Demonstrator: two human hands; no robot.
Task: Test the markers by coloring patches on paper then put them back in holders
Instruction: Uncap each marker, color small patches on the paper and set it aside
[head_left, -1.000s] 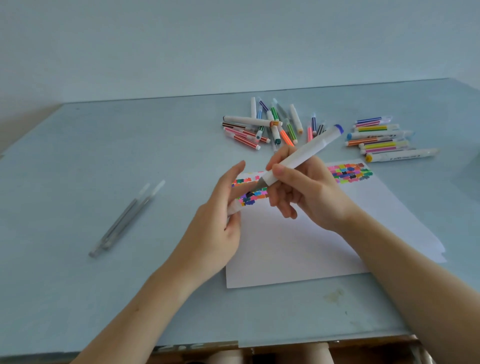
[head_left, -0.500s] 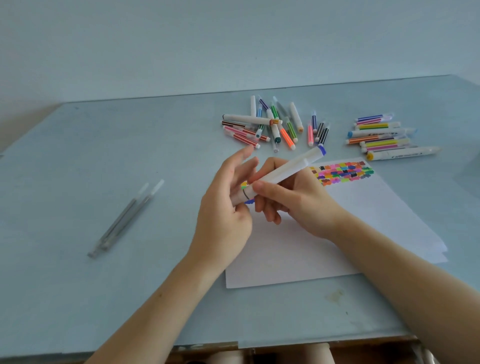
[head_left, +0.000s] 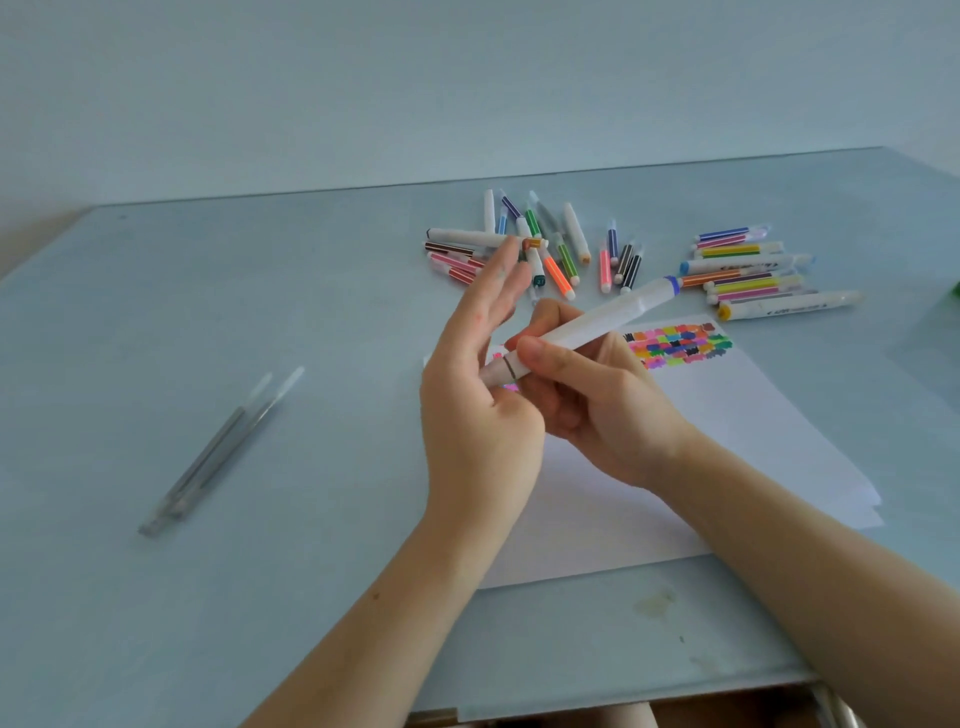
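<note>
In the middle of the frame the right hand (head_left: 597, 410) grips a fat white plastic marker with a blue end band (head_left: 582, 330), thumb and fingers curled round its lower barrel, holding it slanted above the white sheets of paper (head_left: 727, 441). The left hand (head_left: 478, 415) stands palm-in against the marker's near end, fingers straight and fanned upward, pressing rather than grasping; whether a cap sits under that palm I cannot tell.

The marker looks light, stiff and smooth, a hard tube that could slide in a loose grip, so the barrel near the cap joint seems the right place to hold it, as now. A push straight along its length should seat a cap.

The paper is thin and flat, with a grid of small coloured patches (head_left: 675, 345) near its upper edge. Toward the upper centre lies a loose heap of slim striped markers (head_left: 540, 249), and at the upper right a tidier row of markers (head_left: 748, 270). At the left rest clear, narrow plastic holders (head_left: 218, 457) on the matte pale-blue tabletop (head_left: 260, 597).
</note>
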